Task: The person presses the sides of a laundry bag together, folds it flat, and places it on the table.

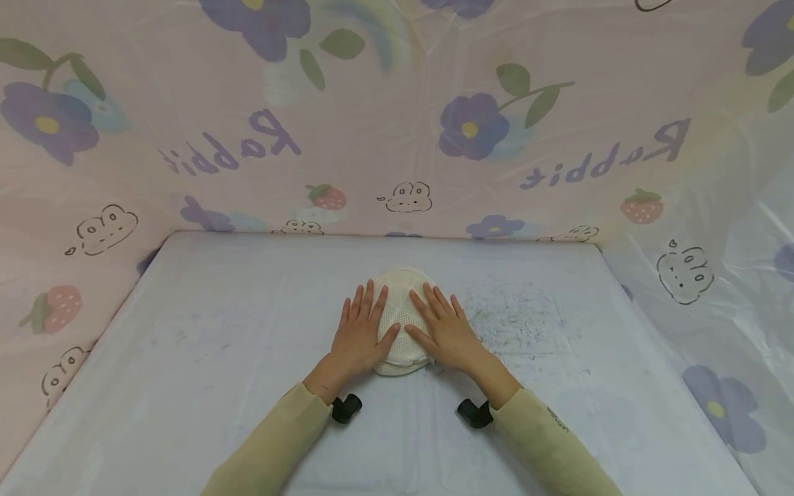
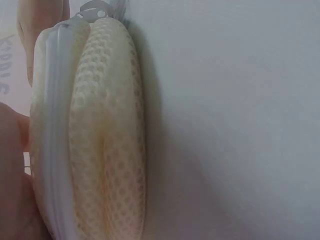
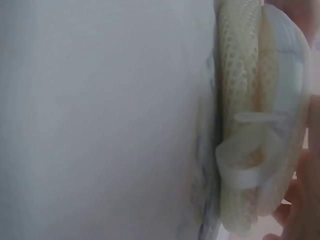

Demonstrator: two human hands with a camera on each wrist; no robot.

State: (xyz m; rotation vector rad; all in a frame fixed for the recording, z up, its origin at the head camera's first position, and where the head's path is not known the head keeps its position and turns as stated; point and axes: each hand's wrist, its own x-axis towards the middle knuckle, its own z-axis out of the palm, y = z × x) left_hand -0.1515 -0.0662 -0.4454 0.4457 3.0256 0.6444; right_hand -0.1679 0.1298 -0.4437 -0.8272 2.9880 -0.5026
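Observation:
A round, cream-white mesh laundry bag (image 1: 398,300) lies on the table between both hands. My left hand (image 1: 362,337) rests on its left side, fingers straight and pointing away. Opposite it, my right hand (image 1: 451,337) rests on the right side with fingers spread. The thumbs come near each other over the middle of the bag. From the left wrist, the bag (image 2: 107,130) appears edge-on, puffy, with a pale zipper band (image 2: 57,125) along its side. A whitish zipper pull and loop (image 3: 245,165) show in the right wrist view.
The table (image 1: 217,331) has a pale cover with dark scuff marks (image 1: 527,320) right of the bag. A curtain (image 1: 372,124) printed with flowers, strawberries and rabbits surrounds its back and sides. Black wrist devices (image 1: 347,408) sit below the sleeves' cuffs.

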